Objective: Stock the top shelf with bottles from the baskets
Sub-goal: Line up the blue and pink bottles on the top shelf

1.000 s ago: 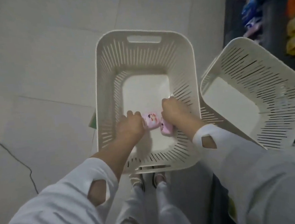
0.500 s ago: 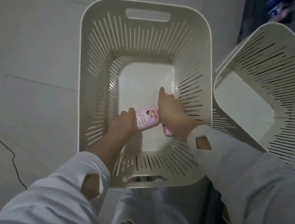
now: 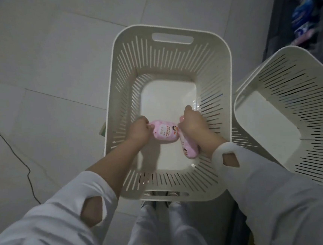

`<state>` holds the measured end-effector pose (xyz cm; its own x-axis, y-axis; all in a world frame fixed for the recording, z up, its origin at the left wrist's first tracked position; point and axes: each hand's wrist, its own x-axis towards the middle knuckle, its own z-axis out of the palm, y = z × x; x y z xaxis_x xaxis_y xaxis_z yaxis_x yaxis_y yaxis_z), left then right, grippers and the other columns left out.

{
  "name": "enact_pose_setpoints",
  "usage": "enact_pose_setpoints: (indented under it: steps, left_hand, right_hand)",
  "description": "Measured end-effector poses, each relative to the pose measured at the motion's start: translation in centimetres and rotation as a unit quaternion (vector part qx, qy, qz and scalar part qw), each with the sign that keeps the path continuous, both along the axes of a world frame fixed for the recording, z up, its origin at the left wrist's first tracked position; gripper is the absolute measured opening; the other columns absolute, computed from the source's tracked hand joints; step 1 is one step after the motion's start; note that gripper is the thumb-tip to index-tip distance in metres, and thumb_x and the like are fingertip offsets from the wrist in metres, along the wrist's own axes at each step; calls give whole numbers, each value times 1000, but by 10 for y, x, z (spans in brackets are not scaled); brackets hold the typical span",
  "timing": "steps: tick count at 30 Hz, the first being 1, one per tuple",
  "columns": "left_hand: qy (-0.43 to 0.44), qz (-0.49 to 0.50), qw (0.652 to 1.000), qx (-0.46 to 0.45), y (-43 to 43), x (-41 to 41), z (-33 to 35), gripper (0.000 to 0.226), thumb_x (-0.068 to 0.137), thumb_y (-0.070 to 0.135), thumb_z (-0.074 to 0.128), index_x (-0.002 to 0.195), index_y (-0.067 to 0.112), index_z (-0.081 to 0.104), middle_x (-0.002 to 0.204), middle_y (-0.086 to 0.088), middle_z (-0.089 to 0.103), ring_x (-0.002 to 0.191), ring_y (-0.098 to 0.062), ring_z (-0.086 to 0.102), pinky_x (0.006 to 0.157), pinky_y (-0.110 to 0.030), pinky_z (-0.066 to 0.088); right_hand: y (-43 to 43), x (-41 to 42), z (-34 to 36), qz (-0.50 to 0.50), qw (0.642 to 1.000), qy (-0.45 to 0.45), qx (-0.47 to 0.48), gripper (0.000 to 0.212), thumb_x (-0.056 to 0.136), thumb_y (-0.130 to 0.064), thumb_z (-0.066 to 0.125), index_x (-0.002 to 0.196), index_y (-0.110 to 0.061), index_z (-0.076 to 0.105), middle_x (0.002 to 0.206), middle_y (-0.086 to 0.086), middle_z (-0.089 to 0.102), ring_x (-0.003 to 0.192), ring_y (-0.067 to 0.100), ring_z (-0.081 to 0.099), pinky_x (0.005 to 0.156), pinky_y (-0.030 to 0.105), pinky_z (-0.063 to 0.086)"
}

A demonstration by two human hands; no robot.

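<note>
Both my hands reach down into a white slotted basket (image 3: 171, 43) on the tiled floor. My left hand (image 3: 139, 131) grips a pink bottle (image 3: 164, 132) with a cartoon label, held sideways above the basket's floor. My right hand (image 3: 192, 124) grips a second pink bottle (image 3: 189, 149) that points back toward me. The two bottles touch near the middle. Apart from them the basket's white bottom is bare.
A second white slotted basket (image 3: 290, 83) stands tilted at the right, nothing in it. Dark shelving with coloured packets (image 3: 303, 12) runs along the far right. A black cable (image 3: 17, 154) lies on the floor at the left. My legs and shoes (image 3: 163, 196) are below the basket.
The view has pulled back a little from the basket. Both hands have lifted slightly with their pink bottles, and the right hand's bottle now shows more below the wrist.
</note>
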<state>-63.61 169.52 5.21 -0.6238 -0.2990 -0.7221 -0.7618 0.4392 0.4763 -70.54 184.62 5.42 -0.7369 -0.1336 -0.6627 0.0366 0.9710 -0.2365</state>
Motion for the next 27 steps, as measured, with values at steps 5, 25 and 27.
enact_pose_setpoints:
  steps: [5,25,27]
  left_hand:
    - [67,8,996,-63,14,-5,26,16,75,8,66,90,6,61,91,-14,64,80,-27,58,65,-25,40]
    - [316,-261,901,-142,29,-42,288,25,84,13,56,109,12,62,110,-7,63,104,-26,58,68,-23,31]
    - [352,-284,882,-129,30,-35,314,26,82,17,58,108,14,62,111,-8,62,104,-28,58,70,-25,36]
  right_hand:
    - [2,9,8,10,1000,0,-2,15,91,-12,50,101,-4,58,107,17,63,98,33,61,68,28,38]
    - [38,7,263,-119,960,204,-148,19,78,-22,66,97,-22,62,96,3,66,89,26,61,78,34,51]
    - [45,28,288,-138,949,236,-157,22,79,-22,67,99,-23,62,96,2,66,90,26,62,82,40,52]
